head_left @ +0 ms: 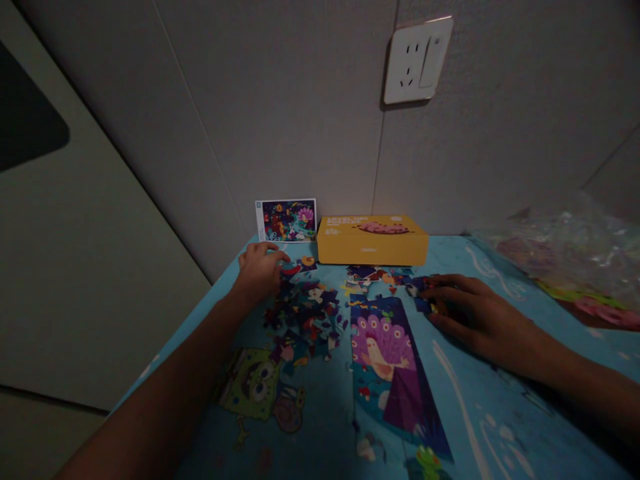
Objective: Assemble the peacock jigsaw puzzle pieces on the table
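One puzzle [387, 373], part-joined: we list it at the middle of the table [210, 433], in front of the box [373, 247]; long axis running from near us toward the wall [300, 133], peacock upright, its fanned tail at the far end. Right hand [473, 317]: ours, reaching in from the right, palm down, fingers slightly parted at dark pieces [423, 303] right of the puzzle; whether any is gripped, we cannot tell. Left hand [260, 270]: ours, forearm slanting inward, back of hand up, fingers curled beside pieces near the card [287, 221]; their hold we cannot tell. Loose pieces [313, 320]: knobbed, multicoloured, heaped left of the puzzle. Box: yellow, oblong. Card: flat, white-edged, leaning upright. Table: blue, cartoon-printed. Plastic wrap [565, 247]: clear, crumpled, at right. Wall: grey panels, bearing a white socket [419, 61], squarish.
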A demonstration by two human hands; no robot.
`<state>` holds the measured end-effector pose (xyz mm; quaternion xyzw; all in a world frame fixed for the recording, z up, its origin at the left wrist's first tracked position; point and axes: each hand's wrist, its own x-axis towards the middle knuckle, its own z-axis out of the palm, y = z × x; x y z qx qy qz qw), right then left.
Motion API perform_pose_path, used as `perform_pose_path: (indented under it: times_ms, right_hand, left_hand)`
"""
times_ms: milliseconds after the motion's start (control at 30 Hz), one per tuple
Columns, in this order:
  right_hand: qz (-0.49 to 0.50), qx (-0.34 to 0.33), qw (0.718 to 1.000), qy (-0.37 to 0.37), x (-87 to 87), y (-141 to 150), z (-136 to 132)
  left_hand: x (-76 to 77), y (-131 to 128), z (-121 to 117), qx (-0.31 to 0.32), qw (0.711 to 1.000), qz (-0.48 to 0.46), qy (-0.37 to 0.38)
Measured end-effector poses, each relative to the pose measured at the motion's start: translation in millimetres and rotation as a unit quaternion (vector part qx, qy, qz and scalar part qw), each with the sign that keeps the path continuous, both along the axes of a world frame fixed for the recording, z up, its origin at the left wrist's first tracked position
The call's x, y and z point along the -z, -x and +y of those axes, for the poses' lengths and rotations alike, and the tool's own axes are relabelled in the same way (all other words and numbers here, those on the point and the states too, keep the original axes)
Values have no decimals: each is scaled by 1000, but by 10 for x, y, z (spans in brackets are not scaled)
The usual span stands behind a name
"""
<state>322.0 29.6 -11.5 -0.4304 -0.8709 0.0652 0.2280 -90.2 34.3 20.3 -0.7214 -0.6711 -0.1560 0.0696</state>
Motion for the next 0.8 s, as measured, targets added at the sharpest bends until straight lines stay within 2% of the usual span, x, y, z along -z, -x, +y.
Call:
perform_pose_path:
  times_ms: [67, 167, 367, 567, 667, 800]
  right_hand:
    - [0, -5, 1000, -1, -14, 3, -3]
    - [-2, -9, 1000, -1, -32, 9, -7]
    - [3, -1, 1000, -2, -45, 28, -10]
    - [7, -7, 1000, -3, -38, 23, -17]
    - [6, -4, 1000, -3, -32, 19, -20]
    - [4, -5, 1000, -3, -35, 25, -26]
  left_hand:
    - [-2, 42, 3, -55, 998, 7, 15]
    - [-5, 54, -6, -98, 993, 10, 58]
    - [15, 20, 0, -99, 989, 9, 109]
    - [35, -4, -6, -88, 993, -4, 84]
    - [28, -103, -26, -32, 999, -18, 41]
    - [8, -330, -104, 145, 989, -35, 15]
